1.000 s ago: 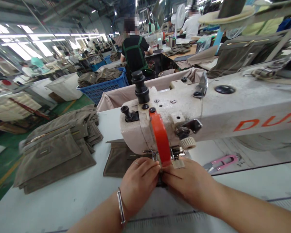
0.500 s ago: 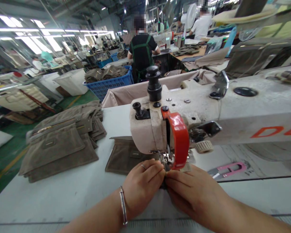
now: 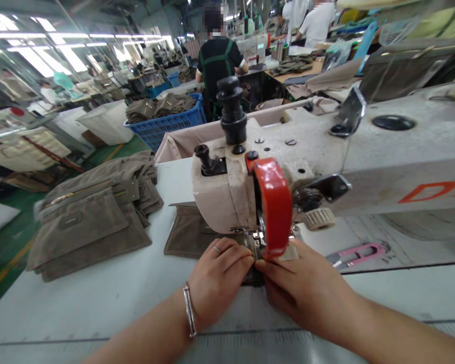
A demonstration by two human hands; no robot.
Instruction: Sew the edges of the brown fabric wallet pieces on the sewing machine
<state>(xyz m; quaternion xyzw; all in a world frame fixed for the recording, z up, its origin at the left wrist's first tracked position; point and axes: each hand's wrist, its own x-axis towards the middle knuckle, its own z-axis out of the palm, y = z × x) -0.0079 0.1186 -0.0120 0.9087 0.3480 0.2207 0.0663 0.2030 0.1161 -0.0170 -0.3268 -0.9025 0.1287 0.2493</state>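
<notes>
A brown fabric piece (image 3: 185,233) lies under the head of a white sewing machine (image 3: 227,202), partly hidden by the machine and my hands. My left hand (image 3: 222,275) is closed at its near edge, fingertips just left of the presser foot (image 3: 256,240). Opposite it, my right hand (image 3: 299,288) pinches the same fabric, fingers tucked below the red guard (image 3: 275,207). The two hands almost meet in front of the needle area. The needle itself is hidden.
Stacked brown fabric pieces (image 3: 87,217) lie on the white table at left. Pink-handled thread snips (image 3: 360,255) rest right of my right hand. Beyond the table stands a blue basket (image 3: 167,121) of fabric, with a person (image 3: 220,65) facing away behind it.
The view has shifted slightly, so the machine sits a little higher and further left. Both hands keep their hold at the presser foot, and a dark fabric edge shows more between them.
</notes>
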